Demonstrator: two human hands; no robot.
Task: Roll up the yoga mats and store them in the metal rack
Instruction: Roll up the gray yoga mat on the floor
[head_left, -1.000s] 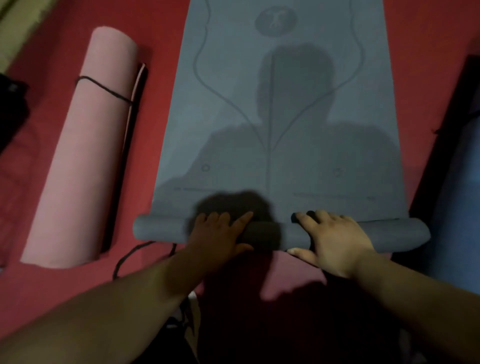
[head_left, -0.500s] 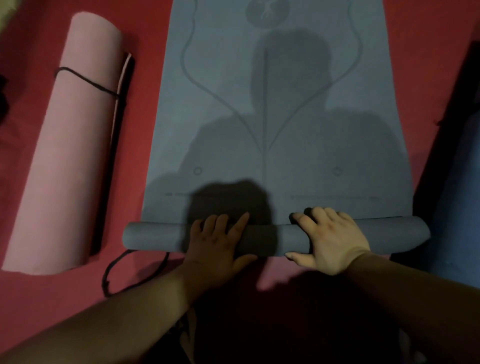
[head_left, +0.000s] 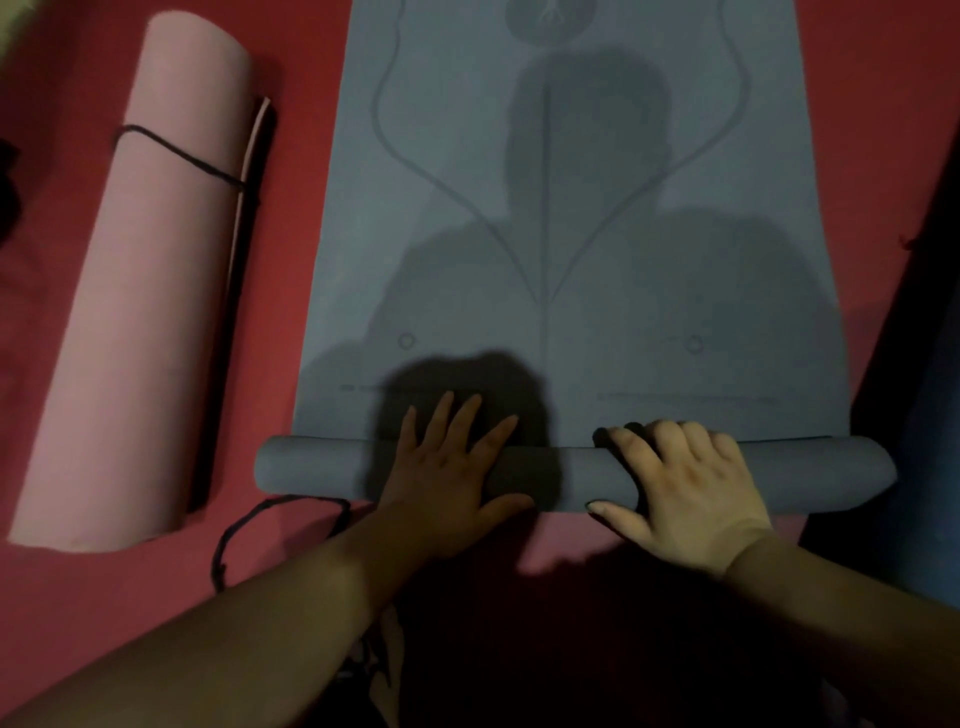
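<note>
- Grey yoga mat (head_left: 571, 208), matte and printed with faint curved guide lines, is seen partly rolled on the red floor (head_left: 301, 156). Its near end is wound into a tight, smooth cylinder (head_left: 311, 467) lying crosswise before the person.
- The cylinder is gripped by the right hand (head_left: 685, 488), with fingers curled over its top and the thumb laid along its near side.
- It is pressed down by the left hand (head_left: 447, 473), whose straight, spread fingers reach past it onto the flat sheet.
- The unrolled length is stretched away from the person and crossed by a head-and-shoulders shadow.
- A loose black cord (head_left: 244, 530) is looped on the floor just beside the cylinder's left end.
- A pink mat (head_left: 145, 312), rolled into a thick foam tube and bound by a thin black tie (head_left: 176, 150), is laid well to the left.
- A dark blue surface (head_left: 914, 415) is glimpsed at the right edge; what it is cannot be told.
</note>
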